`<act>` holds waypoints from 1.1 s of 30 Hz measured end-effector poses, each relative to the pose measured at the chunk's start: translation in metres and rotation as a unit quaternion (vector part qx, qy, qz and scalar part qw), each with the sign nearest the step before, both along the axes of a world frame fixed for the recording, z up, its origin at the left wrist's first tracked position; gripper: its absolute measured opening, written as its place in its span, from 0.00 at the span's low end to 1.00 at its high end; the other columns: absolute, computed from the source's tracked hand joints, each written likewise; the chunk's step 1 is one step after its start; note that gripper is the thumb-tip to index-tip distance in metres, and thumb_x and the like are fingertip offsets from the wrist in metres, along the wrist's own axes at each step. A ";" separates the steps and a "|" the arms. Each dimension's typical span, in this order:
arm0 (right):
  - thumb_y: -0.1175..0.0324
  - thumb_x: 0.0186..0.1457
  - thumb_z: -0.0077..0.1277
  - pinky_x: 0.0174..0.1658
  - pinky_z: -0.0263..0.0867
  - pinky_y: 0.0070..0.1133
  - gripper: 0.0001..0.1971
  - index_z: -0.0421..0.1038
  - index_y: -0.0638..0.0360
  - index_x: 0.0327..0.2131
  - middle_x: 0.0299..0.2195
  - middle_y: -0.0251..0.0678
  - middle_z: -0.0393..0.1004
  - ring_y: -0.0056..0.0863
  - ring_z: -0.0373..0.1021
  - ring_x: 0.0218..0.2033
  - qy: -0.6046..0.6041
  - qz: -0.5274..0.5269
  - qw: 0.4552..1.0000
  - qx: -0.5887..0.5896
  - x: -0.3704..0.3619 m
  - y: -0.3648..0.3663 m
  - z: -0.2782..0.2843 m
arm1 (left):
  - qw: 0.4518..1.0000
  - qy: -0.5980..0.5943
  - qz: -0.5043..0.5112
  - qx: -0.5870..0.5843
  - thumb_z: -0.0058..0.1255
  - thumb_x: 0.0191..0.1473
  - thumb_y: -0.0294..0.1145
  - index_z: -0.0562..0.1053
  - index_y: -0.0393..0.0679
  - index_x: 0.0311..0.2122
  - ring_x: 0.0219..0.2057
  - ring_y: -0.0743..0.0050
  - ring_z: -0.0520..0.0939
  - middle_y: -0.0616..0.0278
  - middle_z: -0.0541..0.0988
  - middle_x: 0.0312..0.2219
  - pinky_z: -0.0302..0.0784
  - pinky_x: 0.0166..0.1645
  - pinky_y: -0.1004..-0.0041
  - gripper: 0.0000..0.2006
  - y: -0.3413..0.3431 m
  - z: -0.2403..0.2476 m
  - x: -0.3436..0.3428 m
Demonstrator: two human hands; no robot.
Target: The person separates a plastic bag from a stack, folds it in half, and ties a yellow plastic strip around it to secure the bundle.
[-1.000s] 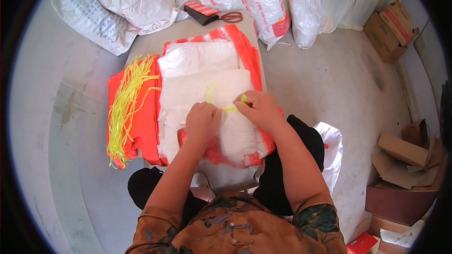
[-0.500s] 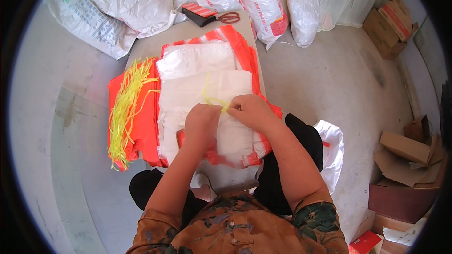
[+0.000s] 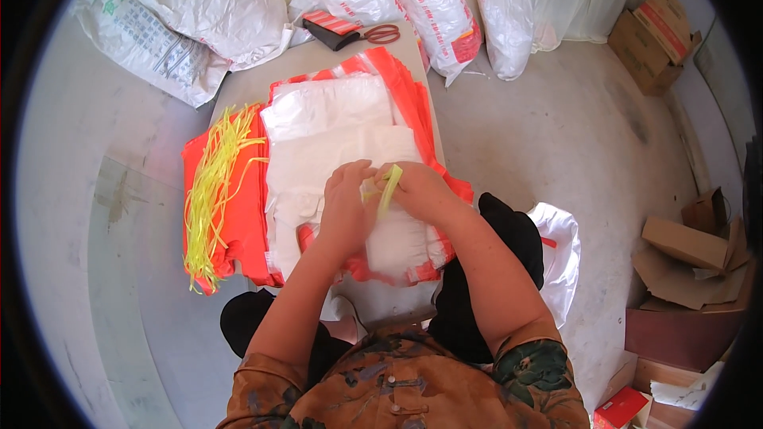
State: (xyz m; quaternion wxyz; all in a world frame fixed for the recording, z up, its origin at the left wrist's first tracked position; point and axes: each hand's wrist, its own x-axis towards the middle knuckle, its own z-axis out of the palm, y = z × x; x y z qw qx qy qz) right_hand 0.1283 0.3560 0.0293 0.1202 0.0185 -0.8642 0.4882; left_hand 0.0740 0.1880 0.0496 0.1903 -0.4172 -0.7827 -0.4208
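Over a stack of white plastic bags (image 3: 342, 155), both my hands meet at a yellow plastic strip (image 3: 389, 188). My right hand (image 3: 421, 188) pinches the strip, which stands up from the fingers and hangs down in front of them. Close beside it, my left hand (image 3: 348, 202) has its fingers bent around part of the strip; it is a little blurred. Red-and-white bags (image 3: 409, 99) lie under and around the white ones. To the left, a bundle of yellow strips (image 3: 214, 191) rests on a pile of red bags (image 3: 250, 230).
Scissors (image 3: 381, 33) and a black pouch-like item (image 3: 327, 36) lie at the table's far end. Stuffed white sacks (image 3: 218, 8) stand behind it. Cardboard boxes (image 3: 648, 44) are at the far right, with opened cartons (image 3: 687, 258) nearer. A white bag (image 3: 563, 258) sits beside my right knee.
The yellow strip, earlier lying across the white bags, is now gathered up between my hands. My left hand has turned upward, and my hands have come closer together.
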 end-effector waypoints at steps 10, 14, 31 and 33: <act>0.65 0.60 0.55 0.40 0.70 0.37 0.09 0.72 0.59 0.39 0.34 0.44 0.79 0.47 0.76 0.37 -0.068 -0.003 0.997 -0.047 0.004 0.001 0.021 | 0.982 -0.155 0.041 -0.101 0.63 0.51 0.31 0.83 0.40 0.32 0.39 0.56 0.80 0.57 0.83 0.30 0.74 0.47 0.63 0.06 -0.006 -0.011 -0.013; 0.70 0.56 0.56 0.41 0.71 0.35 0.08 0.73 0.57 0.40 0.35 0.40 0.79 0.44 0.75 0.39 -0.016 0.035 0.999 0.020 0.005 0.003 0.019 | 0.913 -0.393 0.074 -0.080 0.61 0.54 0.36 0.83 0.40 0.33 0.38 0.56 0.81 0.56 0.84 0.30 0.75 0.47 0.63 0.10 -0.003 0.003 -0.011; 0.76 0.55 0.54 0.43 0.71 0.29 0.11 0.79 0.59 0.42 0.35 0.37 0.78 0.35 0.74 0.39 0.056 -0.030 0.998 0.023 0.000 -0.004 0.005 | 0.979 -0.178 0.068 -0.068 0.61 0.56 0.29 0.81 0.39 0.39 0.40 0.61 0.82 0.57 0.83 0.33 0.76 0.46 0.66 0.07 -0.010 -0.023 0.000; 0.77 0.57 0.54 0.43 0.71 0.26 0.11 0.78 0.60 0.43 0.36 0.35 0.78 0.29 0.74 0.38 -0.035 -0.048 0.998 -0.037 0.003 -0.003 0.012 | 0.978 -0.186 0.075 -0.062 0.60 0.57 0.30 0.81 0.38 0.39 0.38 0.64 0.82 0.57 0.83 0.32 0.76 0.45 0.68 0.07 -0.008 -0.024 -0.001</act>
